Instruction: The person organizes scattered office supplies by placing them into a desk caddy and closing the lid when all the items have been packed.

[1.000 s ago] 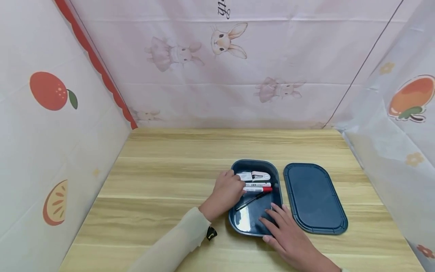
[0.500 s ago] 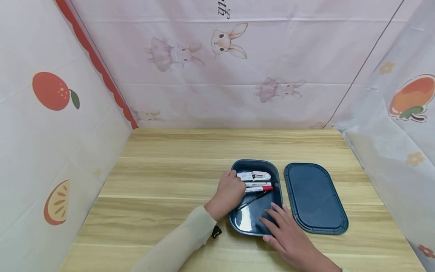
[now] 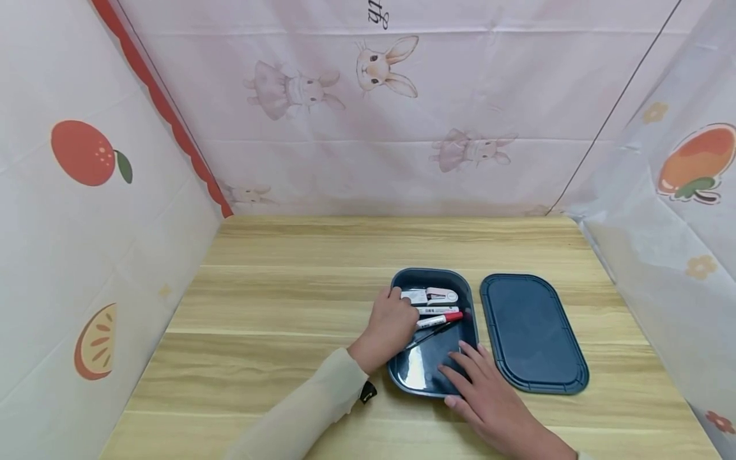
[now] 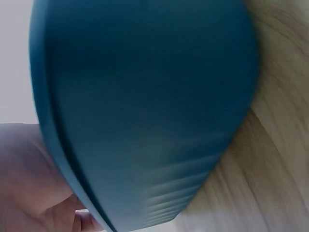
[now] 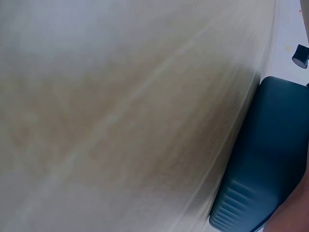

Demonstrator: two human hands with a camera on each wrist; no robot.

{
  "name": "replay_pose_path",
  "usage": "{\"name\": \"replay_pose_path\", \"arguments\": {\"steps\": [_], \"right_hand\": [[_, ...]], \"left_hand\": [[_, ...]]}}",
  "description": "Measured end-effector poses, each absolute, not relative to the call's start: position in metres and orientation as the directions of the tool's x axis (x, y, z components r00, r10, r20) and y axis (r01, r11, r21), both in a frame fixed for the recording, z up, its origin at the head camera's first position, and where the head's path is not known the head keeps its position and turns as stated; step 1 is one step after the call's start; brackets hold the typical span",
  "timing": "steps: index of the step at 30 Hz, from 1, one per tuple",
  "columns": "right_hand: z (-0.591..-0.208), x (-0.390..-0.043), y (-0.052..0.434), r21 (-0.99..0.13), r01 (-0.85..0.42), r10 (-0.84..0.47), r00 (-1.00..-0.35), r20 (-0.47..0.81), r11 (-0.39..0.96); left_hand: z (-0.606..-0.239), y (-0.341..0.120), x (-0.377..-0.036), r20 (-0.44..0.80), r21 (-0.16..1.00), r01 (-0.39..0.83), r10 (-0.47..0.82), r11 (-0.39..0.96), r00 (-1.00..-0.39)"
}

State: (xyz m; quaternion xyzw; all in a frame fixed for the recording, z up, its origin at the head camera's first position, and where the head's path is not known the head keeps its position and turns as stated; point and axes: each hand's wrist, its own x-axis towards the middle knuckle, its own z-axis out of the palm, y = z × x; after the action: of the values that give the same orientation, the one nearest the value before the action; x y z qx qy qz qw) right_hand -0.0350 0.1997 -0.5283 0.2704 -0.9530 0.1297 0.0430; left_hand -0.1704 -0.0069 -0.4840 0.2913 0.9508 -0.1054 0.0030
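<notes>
Wooden table point(image 3: 276, 300), hands point(image 3: 391, 326) in box point(image 3: 432, 278)

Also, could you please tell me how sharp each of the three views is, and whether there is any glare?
Head view: sharp and evenly lit, with a pale glare patch on the glossy floor of the dark blue plastic box, near the right hand. Left wrist view: the box's outer wall fills the frame, soft and smeared. Right wrist view: the light wooden table is heavily blurred, its grain barely readable.

Dark blue box point(image 3: 402, 377) and lid point(image 3: 531, 332) — red-capped white marker point(image 3: 439, 319) — pale wood-grain table point(image 3: 276, 306).
</notes>
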Motion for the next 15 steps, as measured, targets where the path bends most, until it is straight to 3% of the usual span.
{"name": "replay_pose_path", "arguments": {"steps": [9,15], "right_hand": [[-0.524,-0.036,0.197,-0.226,-0.526,-0.499,-0.85,0.167,0.82],[-0.513,-0.045,0.205,-0.221,-0.524,-0.481,-0.848,0.221,0.823]], "left_hand": [[-0.473,-0.013,-0.162,-0.026,-0.109,0.527,0.527,0.843,-0.849],[-0.451,-0.006,-0.141,0.097,0.021,0.508,0.504,0.861,-0.858]]}}
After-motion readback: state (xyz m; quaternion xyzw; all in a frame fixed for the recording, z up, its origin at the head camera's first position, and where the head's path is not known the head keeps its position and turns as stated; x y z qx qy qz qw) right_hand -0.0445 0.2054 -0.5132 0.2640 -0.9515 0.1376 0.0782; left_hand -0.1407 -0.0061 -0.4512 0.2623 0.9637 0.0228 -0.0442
